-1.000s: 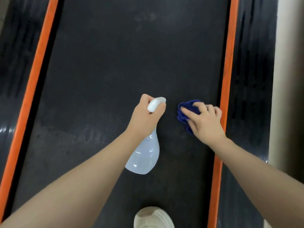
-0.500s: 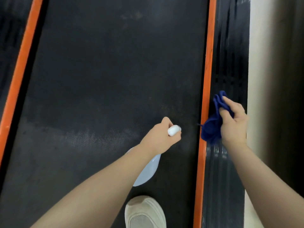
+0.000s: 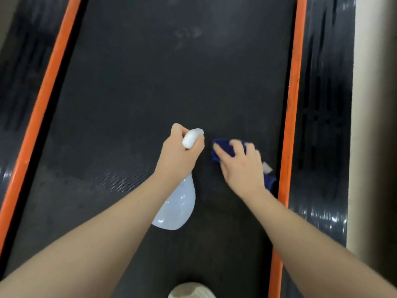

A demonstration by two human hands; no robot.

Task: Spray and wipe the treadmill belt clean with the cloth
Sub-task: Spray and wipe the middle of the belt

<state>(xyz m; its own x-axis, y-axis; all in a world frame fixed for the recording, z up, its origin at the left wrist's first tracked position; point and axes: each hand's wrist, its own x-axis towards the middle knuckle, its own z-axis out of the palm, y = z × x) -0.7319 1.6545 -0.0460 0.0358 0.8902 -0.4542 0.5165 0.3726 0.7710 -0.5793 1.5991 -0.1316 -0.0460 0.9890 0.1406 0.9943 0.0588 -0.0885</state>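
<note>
The dark treadmill belt (image 3: 139, 93) fills the middle of the view between two orange side strips. My left hand (image 3: 179, 155) grips the neck of a pale translucent spray bottle (image 3: 178, 205) with a white head, held just above the belt. My right hand (image 3: 242, 168) lies on a blue cloth (image 3: 223, 147) and presses it flat on the belt near the right orange strip (image 3: 290, 125). Part of the cloth sticks out behind the wrist, with a small white tag. A damp, lighter patch (image 3: 116, 179) shows on the belt to the left.
Black ribbed side rails (image 3: 322, 104) flank the belt, with the left orange strip (image 3: 43, 104) opposite. A pale wall or floor (image 3: 373, 104) runs along the right. The toe of a white shoe (image 3: 191, 291) stands on the belt at the bottom edge.
My right hand brought the cloth back from the right side rail onto the belt and set it down flat. My left hand with the bottle stays beside it.
</note>
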